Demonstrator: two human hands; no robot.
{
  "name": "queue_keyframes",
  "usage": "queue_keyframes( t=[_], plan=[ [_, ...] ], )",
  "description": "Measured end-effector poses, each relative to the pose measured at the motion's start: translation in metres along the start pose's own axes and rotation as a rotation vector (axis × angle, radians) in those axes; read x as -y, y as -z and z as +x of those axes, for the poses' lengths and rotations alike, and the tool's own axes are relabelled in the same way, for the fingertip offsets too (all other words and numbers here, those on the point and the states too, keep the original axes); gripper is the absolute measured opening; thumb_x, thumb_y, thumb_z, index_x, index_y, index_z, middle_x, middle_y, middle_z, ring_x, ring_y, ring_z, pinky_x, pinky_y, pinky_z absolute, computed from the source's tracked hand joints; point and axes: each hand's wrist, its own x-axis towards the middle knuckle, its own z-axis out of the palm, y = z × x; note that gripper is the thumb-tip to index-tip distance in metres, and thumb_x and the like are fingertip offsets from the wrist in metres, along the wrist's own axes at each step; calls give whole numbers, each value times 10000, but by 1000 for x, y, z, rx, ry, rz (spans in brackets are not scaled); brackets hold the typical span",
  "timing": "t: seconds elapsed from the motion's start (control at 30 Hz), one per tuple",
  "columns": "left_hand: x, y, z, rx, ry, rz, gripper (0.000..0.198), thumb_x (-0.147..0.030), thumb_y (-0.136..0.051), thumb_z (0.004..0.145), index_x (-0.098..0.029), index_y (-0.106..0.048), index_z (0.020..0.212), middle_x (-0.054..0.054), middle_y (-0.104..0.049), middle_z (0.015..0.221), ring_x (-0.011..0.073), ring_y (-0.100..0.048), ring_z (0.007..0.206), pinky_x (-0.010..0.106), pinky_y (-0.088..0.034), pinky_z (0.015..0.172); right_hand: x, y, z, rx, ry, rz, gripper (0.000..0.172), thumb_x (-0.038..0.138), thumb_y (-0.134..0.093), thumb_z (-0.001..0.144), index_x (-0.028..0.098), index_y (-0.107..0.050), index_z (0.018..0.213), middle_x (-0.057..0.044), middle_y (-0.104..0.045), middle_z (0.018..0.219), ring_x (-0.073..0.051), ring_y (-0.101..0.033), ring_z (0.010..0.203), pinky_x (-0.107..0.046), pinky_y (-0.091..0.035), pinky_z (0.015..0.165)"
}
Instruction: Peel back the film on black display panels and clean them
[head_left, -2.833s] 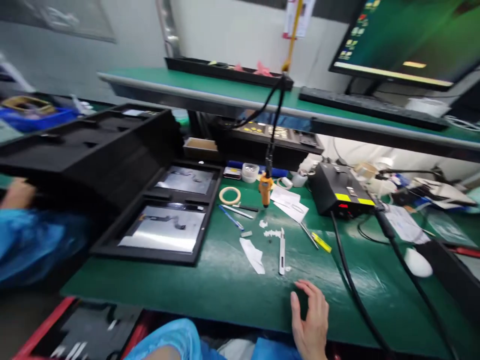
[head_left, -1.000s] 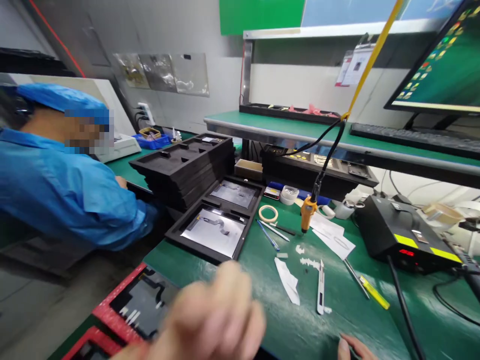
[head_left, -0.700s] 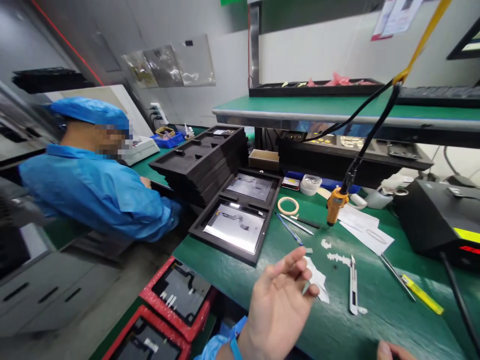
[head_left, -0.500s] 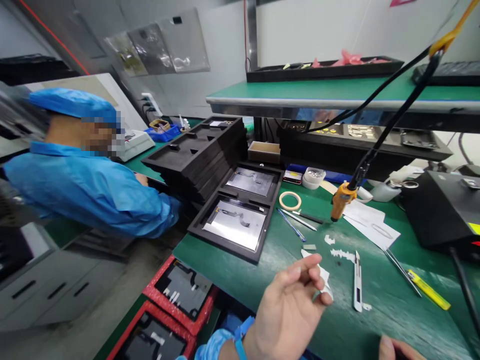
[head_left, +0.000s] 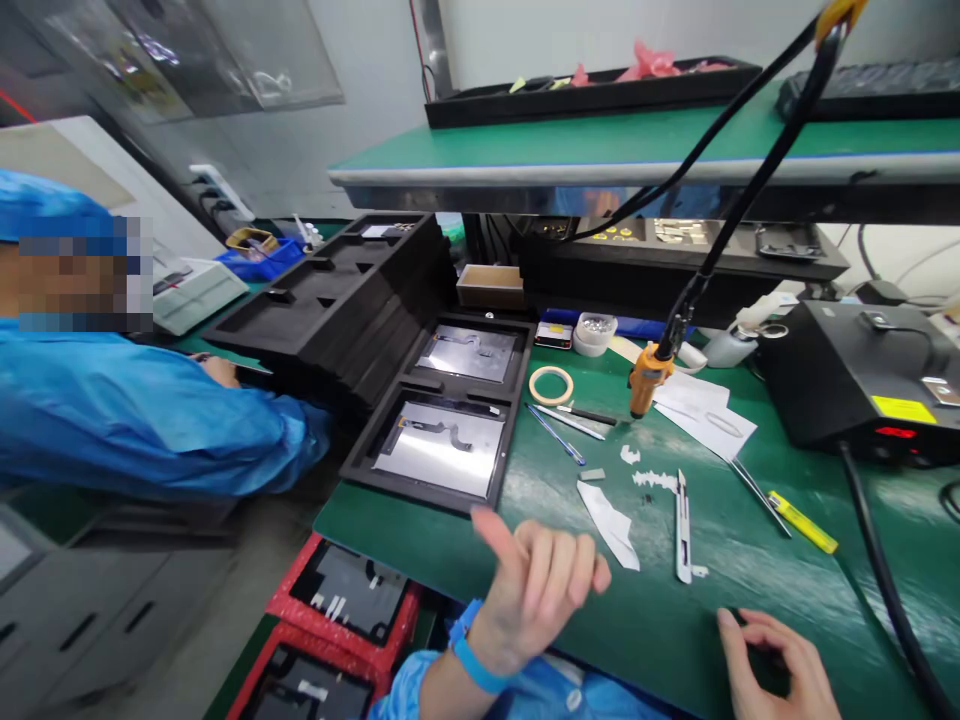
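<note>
My left hand (head_left: 544, 580) is raised over the front edge of the green bench. Its thumb sticks out, the other fingers are loosely bent, and no object shows in it. Just beyond it lies a torn piece of white paper (head_left: 609, 525). At the lower right, my right hand (head_left: 784, 665) rests on the mat with curved fingers, the thumb a little apart from the forefinger; I see no thing held. Nearest to it is a white utility knife (head_left: 682, 530), with jagged paper scraps (head_left: 654, 481) beside its tip. A black foam tray (head_left: 367, 470) holds two flat panels with flex cables.
A black-and-orange handled tool (head_left: 649, 380) hangs from a cable above the bench. Tape (head_left: 551, 386), pens (head_left: 555, 432), tweezers (head_left: 761, 498) and a yellow cutter (head_left: 802, 521) lie around. Stacked trays (head_left: 330, 300) and a co-worker (head_left: 142, 410) are at left, a black control box (head_left: 847, 370) at right.
The view has turned right and down. My left hand has turned over and moved away from the white paper, which now shows whole. More of my right hand is in view.
</note>
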Motion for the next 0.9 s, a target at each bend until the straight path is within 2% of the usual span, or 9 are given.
queue_keyframes(
  t=[0.07,0.1,0.17,0.27,0.37,0.47,0.6,0.77,0.9],
  plan=[
    [-5,11,-3,-17,-53,168,1082,-1049,-632,918,-238,-201,346,-41,-95,349,125,-242,462,351,-406,604,5,-1,10,31,-29,47,681,923,-587,1098,296,-618,833,-87,-803,879,-292,-753,742,-433,-568,723],
    [-8,18,-5,-73,-118,269,1051,-1038,-623,946,-240,-249,372,-38,-170,364,126,-279,458,344,-408,585,7,-3,17,48,-40,63,693,941,-583,1088,289,-642,861,-79,-795,844,-284,-746,715,-424,-571,704],
    [-11,33,-9,-216,-283,449,854,-868,-878,926,-227,-483,525,-33,-452,494,133,-456,529,313,-471,606,11,-11,31,85,-52,75,745,997,-581,1048,266,-697,961,-73,-785,834,-278,-740,708,-410,-574,691],
    [-11,61,-20,-353,-441,575,409,-507,-1072,905,-275,-792,1092,16,-816,961,158,-720,782,303,-599,779,15,-30,51,145,-36,64,877,1093,-507,986,246,-710,1082,-93,-784,919,-273,-727,738,-410,-579,712],
    [-8,85,-32,-489,-541,914,541,-507,-953,1032,-309,-698,1466,87,-829,1275,205,-815,976,363,-663,926,14,-47,64,232,0,21,953,1119,-420,981,235,-699,1199,-76,-757,921,-264,-695,711,-403,-535,690],
    [-5,99,-40,-555,-531,1193,441,-553,-834,1113,-260,-717,1421,110,-822,1255,217,-829,995,365,-681,953,11,-55,73,345,48,-16,781,959,-442,1081,237,-683,1258,6,-653,775,-230,-603,579,-375,-446,640],
    [-4,98,-36,-523,-551,1306,315,-528,-749,1170,-238,-798,1282,96,-852,1129,204,-826,907,324,-687,872,8,-54,84,464,125,-24,447,617,-494,1113,253,-693,1279,37,-577,719,-221,-537,545,-366,-445,677],
    [-2,83,-25,-365,-537,1393,335,-495,-746,1167,-244,-885,993,77,-861,936,230,-834,868,311,-684,802,-8,-46,103,463,147,-24,401,485,-495,1076,235,-673,1334,3,-643,759,-250,-586,624,-372,-469,696],
    [-2,78,-24,-280,-553,1462,272,-382,-742,1165,-266,-889,967,51,-873,902,221,-845,844,291,-688,786,-28,-42,123,411,100,-57,446,514,-500,1103,201,-635,1390,-16,-678,797,-264,-649,660,-374,-475,675]
  ],
)
